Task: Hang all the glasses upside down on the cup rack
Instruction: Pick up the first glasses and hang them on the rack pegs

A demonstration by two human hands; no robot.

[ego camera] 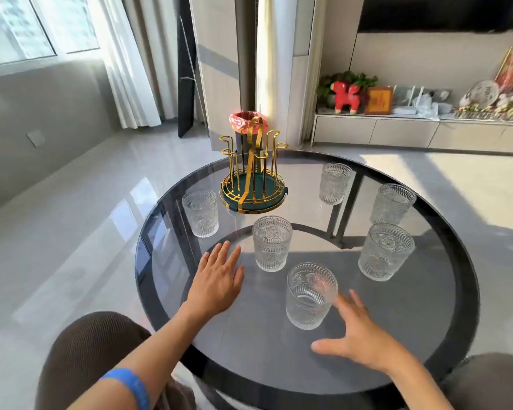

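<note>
A gold wire cup rack [253,176] with a green base stands empty at the far side of a round dark glass table [444,321]. Several clear embossed glasses stand upright around it. The nearest glass [308,295] is just left of my right hand [359,335], whose fingers are spread beside it without touching. Another glass [271,242] stands right of my left hand [218,278], which lies flat and open over the table. One glass [201,213] sits at the left, and others [385,251] stand at the right.
Two more glasses [334,183] [393,204] stand at the far right of the table. Behind the rack on the floor is a bin with a pink bag [245,121]. My knees in brown trousers [83,359] sit under the near edge.
</note>
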